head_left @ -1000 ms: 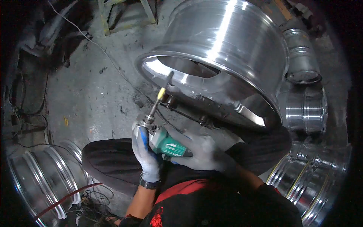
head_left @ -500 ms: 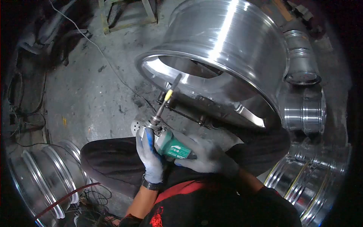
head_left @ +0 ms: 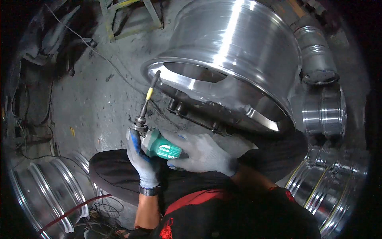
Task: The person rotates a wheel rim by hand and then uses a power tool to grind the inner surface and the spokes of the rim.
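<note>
A green and grey angle grinder (head_left: 169,150) is held between both gloved hands. My left hand (head_left: 142,161) is wrapped around its metal head. My right hand (head_left: 203,153) grips the rear of the body, its thumb and fingers closed on either side. From the head a long thin shaft (head_left: 144,108) with a yellow band points up and away, ending in a dark narrow tip (head_left: 155,79). That tip overlaps the left part of the front rim of a big shiny metal wheel rim (head_left: 238,44). The wheel lies tilted, its window openings facing me.
Beneath the wheel is a dark stand with rollers (head_left: 195,119). More wheel rims stand at the lower left (head_left: 51,191), right (head_left: 324,111) and lower right (head_left: 318,187). A cable (head_left: 99,53) crosses the floor, and a metal frame (head_left: 133,20) stands at the back.
Both hands have carried the grinder left and slightly up. Its tip has shifted from the wheel's window area to the left side of the rim.
</note>
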`<move>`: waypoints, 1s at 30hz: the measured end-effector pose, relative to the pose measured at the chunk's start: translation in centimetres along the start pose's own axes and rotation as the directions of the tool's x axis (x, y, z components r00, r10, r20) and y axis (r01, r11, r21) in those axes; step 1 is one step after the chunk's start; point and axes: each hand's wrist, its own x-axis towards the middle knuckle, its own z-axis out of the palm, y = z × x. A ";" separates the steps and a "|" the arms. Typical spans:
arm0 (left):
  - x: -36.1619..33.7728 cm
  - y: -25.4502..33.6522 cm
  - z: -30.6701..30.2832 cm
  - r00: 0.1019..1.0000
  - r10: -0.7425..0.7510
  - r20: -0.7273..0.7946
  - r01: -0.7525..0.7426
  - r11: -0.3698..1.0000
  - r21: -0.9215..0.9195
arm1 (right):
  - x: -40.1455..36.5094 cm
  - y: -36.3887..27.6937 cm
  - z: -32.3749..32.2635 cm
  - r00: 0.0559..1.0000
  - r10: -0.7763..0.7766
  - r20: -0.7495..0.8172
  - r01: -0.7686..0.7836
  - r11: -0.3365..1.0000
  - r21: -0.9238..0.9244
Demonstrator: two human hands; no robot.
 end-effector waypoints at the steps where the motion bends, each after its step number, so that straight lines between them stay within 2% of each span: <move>1: -0.3 -0.1 0.3 1.000 -0.003 0.002 0.003 1.000 0.001 | -0.3 0.1 0.0 1.000 0.003 -0.001 -0.003 1.000 0.000; 3: -1.3 -0.5 1.1 0.989 0.101 0.106 -0.126 0.957 0.262 | -1.6 0.2 0.3 0.999 0.041 -0.004 -0.042 0.996 -0.078; 4: -1.9 -1.0 1.1 0.990 0.097 0.106 -0.122 0.957 0.263 | -2.3 0.4 0.4 0.999 0.045 -0.003 -0.046 0.996 -0.078; 6: -2.8 -2.0 0.8 0.995 -0.051 0.084 0.044 0.996 0.079 | -3.7 0.7 0.3 0.994 0.007 -0.113 -0.013 0.998 -0.056; 7: -3.0 -1.9 1.1 0.987 -0.104 0.119 0.103 0.995 0.014 | -4.4 0.6 -0.1 0.994 0.010 -0.112 -0.016 0.998 -0.055; 8: -3.9 -1.6 2.1 0.990 -0.089 0.111 0.084 0.995 0.044 | -5.0 0.3 -0.6 0.996 0.077 -0.043 -0.081 0.993 -0.082; 9: -4.5 -2.2 2.0 0.987 -0.013 0.157 -0.011 0.988 0.154 | -5.6 0.2 -1.0 0.989 0.146 0.025 -0.142 0.983 -0.113; 10: -5.1 -2.5 2.2 0.976 0.056 0.212 -0.111 0.960 0.257 | -6.3 0.4 -1.0 0.989 0.148 0.026 -0.144 0.983 -0.112; 11: -5.7 -2.8 2.7 0.988 0.012 0.154 -0.047 0.973 0.225 | -6.9 0.6 -0.9 0.989 0.148 0.001 -0.148 0.987 -0.066; 12: -5.9 -2.9 2.7 0.988 0.011 0.153 -0.045 0.973 0.225 | -7.2 0.8 -0.8 0.989 0.149 -0.024 -0.149 0.989 -0.020; 14: -6.1 -3.0 2.6 0.947 0.119 0.299 -0.239 0.883 0.405 | -7.2 1.1 -0.9 0.990 0.133 -0.035 -0.134 0.990 -0.034; 18: -5.0 -2.7 2.4 0.974 0.088 0.211 -0.152 0.938 0.313 | -6.3 0.7 -1.3 0.996 0.088 -0.027 -0.090 0.992 -0.091; 20: -4.2 -2.2 2.0 0.972 0.106 0.208 -0.174 0.922 0.345 | -5.0 0.4 -0.9 0.995 0.087 -0.043 -0.091 0.993 -0.082; 22: -3.6 -1.9 2.1 0.985 0.039 0.169 -0.092 0.944 0.317 | -4.3 0.4 -0.8 0.994 0.089 -0.060 -0.093 0.993 -0.070; 23: -3.7 -2.0 2.2 0.988 0.082 0.130 -0.121 0.938 0.325 | -4.2 0.5 -0.7 0.995 0.084 -0.049 -0.087 0.995 -0.058; 27: -4.1 -1.9 2.2 0.988 0.058 0.141 -0.099 0.948 0.302 | -4.5 0.3 -1.3 0.995 0.088 -0.038 -0.089 0.996 -0.028; 29: -5.0 -2.1 2.3 0.966 0.075 0.246 -0.178 0.885 0.431 | -5.7 0.4 -1.7 0.993 0.121 0.003 -0.120 0.992 -0.047; 30: -5.5 -2.5 2.3 0.967 0.073 0.242 -0.174 0.887 0.427 | -6.3 0.6 -1.9 0.988 0.151 0.043 -0.148 0.987 -0.065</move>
